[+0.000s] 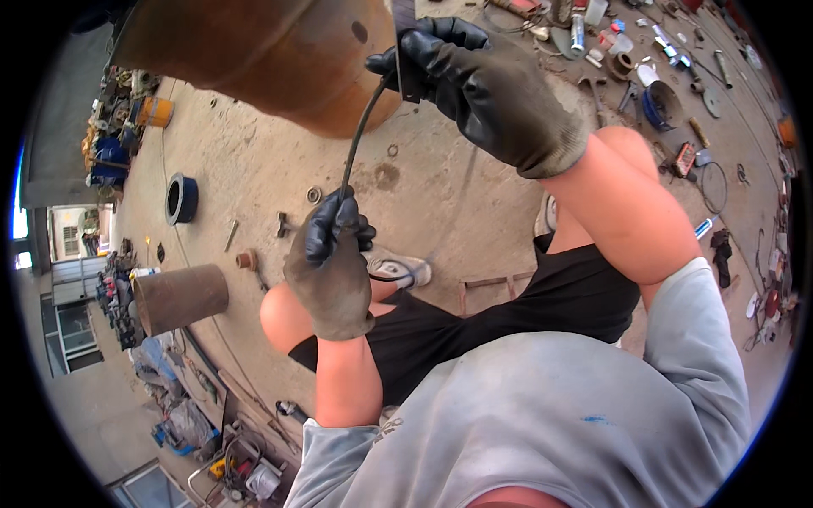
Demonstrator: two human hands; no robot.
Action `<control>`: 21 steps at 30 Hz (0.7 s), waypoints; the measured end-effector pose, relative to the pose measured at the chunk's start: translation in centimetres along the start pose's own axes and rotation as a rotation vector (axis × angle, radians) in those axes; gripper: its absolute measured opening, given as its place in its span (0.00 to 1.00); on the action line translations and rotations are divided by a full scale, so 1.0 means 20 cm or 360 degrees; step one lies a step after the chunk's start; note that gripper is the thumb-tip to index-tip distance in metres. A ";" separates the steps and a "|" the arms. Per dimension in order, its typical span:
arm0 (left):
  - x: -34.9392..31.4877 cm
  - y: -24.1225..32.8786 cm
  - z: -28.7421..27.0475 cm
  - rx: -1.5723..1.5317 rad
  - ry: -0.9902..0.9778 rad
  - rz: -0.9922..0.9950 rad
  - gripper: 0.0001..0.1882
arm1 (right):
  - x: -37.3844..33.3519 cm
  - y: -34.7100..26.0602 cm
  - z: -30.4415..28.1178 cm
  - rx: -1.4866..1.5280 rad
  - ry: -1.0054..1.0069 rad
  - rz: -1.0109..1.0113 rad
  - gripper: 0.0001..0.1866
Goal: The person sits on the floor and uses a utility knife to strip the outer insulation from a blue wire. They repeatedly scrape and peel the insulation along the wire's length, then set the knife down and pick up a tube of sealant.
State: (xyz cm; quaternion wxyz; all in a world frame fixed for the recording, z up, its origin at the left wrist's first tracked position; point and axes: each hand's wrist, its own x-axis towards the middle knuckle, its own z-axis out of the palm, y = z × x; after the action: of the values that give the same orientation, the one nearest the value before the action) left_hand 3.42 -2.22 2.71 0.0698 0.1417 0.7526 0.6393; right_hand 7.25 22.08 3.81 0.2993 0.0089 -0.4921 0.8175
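Note:
Both my hands wear dark-coated work gloves. My left hand [330,267] is closed around a thin black cable [356,140], which rises from my fist in a slight curve. At its upper end the cable meets my right hand [500,102], whose fingers are pinched together. A narrow, flat dark strip [405,12] stands between those fingers, running up past the frame's top edge; its exact kind is unclear. Just beyond the cable, a large rusty metal cylinder [254,59] with a round hole in its wall fills the upper left.
On the concrete floor to the left lie a black ring [181,199] and a short rusty pipe [179,298]. A hammer [595,97], a blue-rimmed round part [660,106] and many loose tools are scattered at right. An orange bucket [156,112] stands far left.

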 end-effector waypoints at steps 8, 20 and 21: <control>-0.14 0.07 -0.26 -0.0095 -0.0088 -0.0699 0.18 | -0.12 0.07 0.19 -0.0607 -0.0304 0.0650 0.14; -0.12 -0.02 -0.14 -0.0004 -0.0054 -0.0186 0.15 | -0.29 0.19 0.22 -0.0713 -0.0118 0.0503 0.20; -0.10 -0.01 -0.13 0.0026 -0.0074 -0.0165 0.15 | -0.29 0.19 0.20 -0.0695 -0.0101 0.0490 0.19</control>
State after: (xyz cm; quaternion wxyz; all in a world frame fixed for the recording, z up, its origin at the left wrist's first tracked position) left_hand 4.65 -5.27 2.71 0.1190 0.1180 0.7623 0.6251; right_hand 8.97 14.74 1.12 0.1507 -0.1052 -0.6615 0.7271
